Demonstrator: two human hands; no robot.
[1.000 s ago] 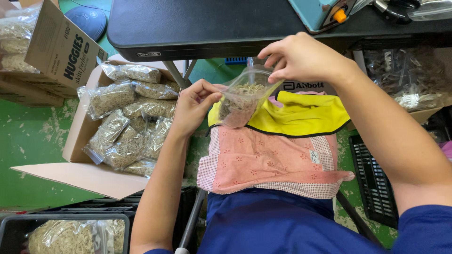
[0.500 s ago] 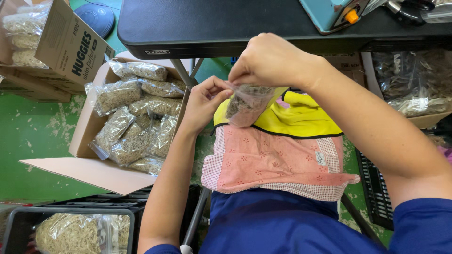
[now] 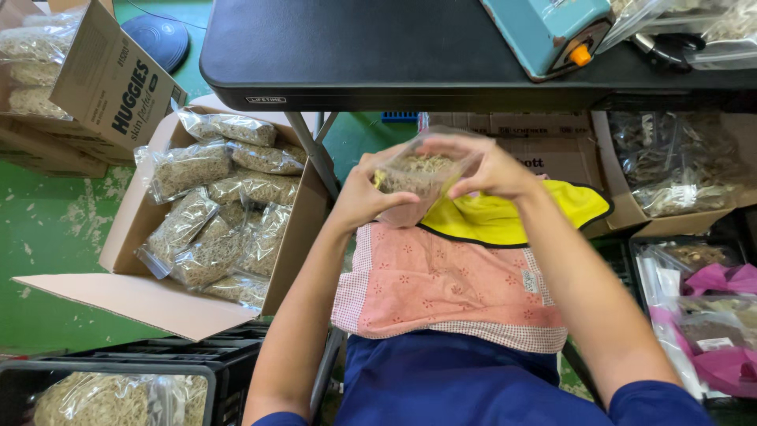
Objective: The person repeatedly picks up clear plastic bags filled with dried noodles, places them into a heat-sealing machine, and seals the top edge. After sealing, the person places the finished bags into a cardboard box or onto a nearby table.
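- Head view: small clear bag [image 3: 418,177] of pale dried strands held up between both hands, just below the front edge of the black surface [image 3: 394,55] and above a lap covered by a pink patterned cloth [image 3: 449,288] and a yellow cloth [image 3: 512,217]
- Left hand [image 3: 369,197] curled closed around the bag's left side and bottom
- Right hand [image 3: 485,166] pinched shut on the bag's top right edge, fingers bent over the opening
- To the left, on the green floor [image 3: 47,237], open cardboard box [image 3: 142,292] filled with sealed bags [image 3: 221,213] of the same pale material
- Teal machine [image 3: 552,31] with an orange knob on the surface, upper right
- Black crate [image 3: 118,386] at lower left holding a larger bag of strands
- More cardboard boxes and plastic bags [image 3: 678,166] at right, with purple-pink pieces [image 3: 725,280] lower down
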